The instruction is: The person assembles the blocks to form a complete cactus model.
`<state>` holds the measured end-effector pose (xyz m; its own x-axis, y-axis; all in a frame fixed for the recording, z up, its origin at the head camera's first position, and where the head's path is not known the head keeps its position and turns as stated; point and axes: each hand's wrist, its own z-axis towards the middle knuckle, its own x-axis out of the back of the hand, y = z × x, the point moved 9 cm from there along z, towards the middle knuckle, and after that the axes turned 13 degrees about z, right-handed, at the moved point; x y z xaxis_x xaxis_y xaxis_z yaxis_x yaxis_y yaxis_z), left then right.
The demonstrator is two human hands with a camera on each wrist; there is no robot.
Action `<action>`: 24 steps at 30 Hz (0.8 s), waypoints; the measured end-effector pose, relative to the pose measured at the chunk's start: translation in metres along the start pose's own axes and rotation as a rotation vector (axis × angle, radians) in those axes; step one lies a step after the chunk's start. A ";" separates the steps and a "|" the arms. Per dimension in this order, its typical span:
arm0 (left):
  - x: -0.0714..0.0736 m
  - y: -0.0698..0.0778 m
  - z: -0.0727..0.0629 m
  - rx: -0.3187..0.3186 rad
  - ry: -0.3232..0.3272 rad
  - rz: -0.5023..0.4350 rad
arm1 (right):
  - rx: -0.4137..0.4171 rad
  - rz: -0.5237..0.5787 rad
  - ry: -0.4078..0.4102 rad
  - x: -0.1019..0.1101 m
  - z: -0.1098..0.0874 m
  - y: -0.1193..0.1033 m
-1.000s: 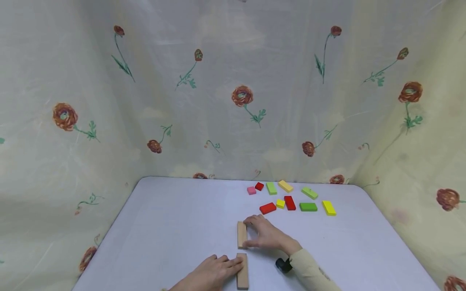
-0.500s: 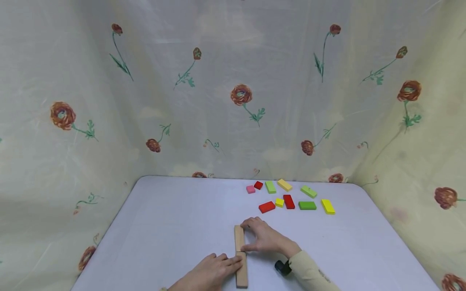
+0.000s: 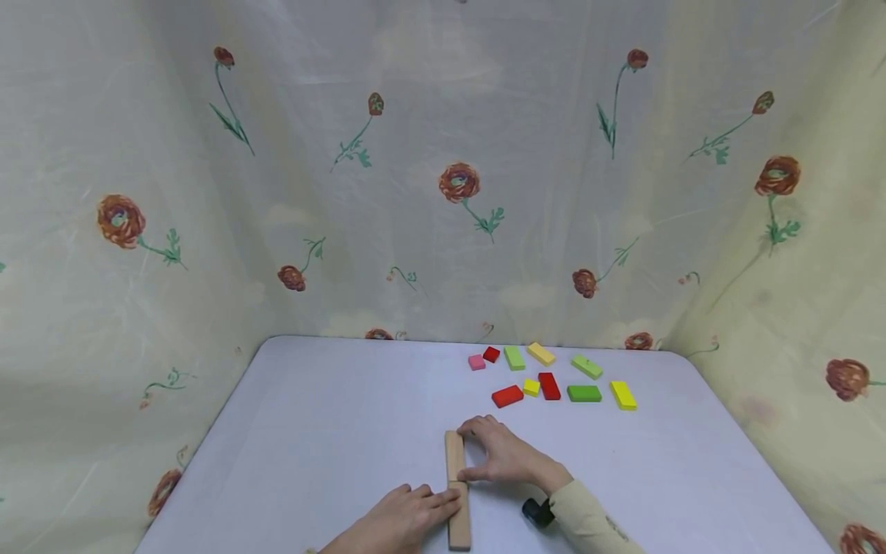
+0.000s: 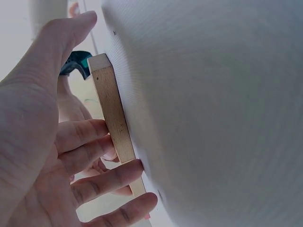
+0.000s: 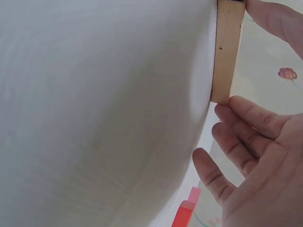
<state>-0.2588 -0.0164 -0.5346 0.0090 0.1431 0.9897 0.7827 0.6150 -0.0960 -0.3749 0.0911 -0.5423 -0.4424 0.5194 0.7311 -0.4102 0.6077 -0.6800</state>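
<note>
Blocks, wooden, two, lying on the table [image 3: 332, 431] in a line: we list the near block [image 3: 460, 523] and, beyond it, the far block [image 3: 454, 455], meeting end to end as far as we can see; whether a hairline gap is left, we cannot tell.

Step in hand, by our judgement: truing these two ends. We would do it best by pinning the near block lightly, guiding the far block with small, level pushes, and turning it a touch, since it seems to lean slightly left. Too hard a push could skew the pair.

Hands, two. Left hand [image 3: 408, 512]: fingers extended and resting on the near block, thumb well apart; nothing gripped. Right hand [image 3: 512, 458]: moderately spread, grasping the far block lengthwise, thumb at its near end, fingertips at its far end.

Also: coloured blocks [image 3: 550, 386], ten, scattered beyond the right hand.
</note>
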 end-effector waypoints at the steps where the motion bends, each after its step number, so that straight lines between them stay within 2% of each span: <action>1: 0.000 0.000 0.000 0.000 -0.002 -0.003 | 0.003 -0.001 0.002 0.000 0.000 0.000; 6: -0.002 0.000 0.002 -0.012 -0.007 -0.007 | 0.010 0.032 0.049 0.009 -0.005 0.001; 14: 0.001 0.001 0.000 -0.024 0.037 0.028 | 0.013 0.166 0.201 0.040 -0.014 0.015; 19: -0.002 0.001 0.001 -0.015 -0.003 0.020 | -0.031 0.211 0.323 0.063 -0.020 0.037; 24: -0.005 0.000 0.003 0.000 -0.037 -0.002 | -0.115 0.210 0.407 0.080 -0.024 0.069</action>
<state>-0.2604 -0.0147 -0.5398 -0.0152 0.1704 0.9853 0.7825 0.6155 -0.0944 -0.4193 0.1888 -0.5290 -0.1483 0.8174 0.5566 -0.2439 0.5152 -0.8216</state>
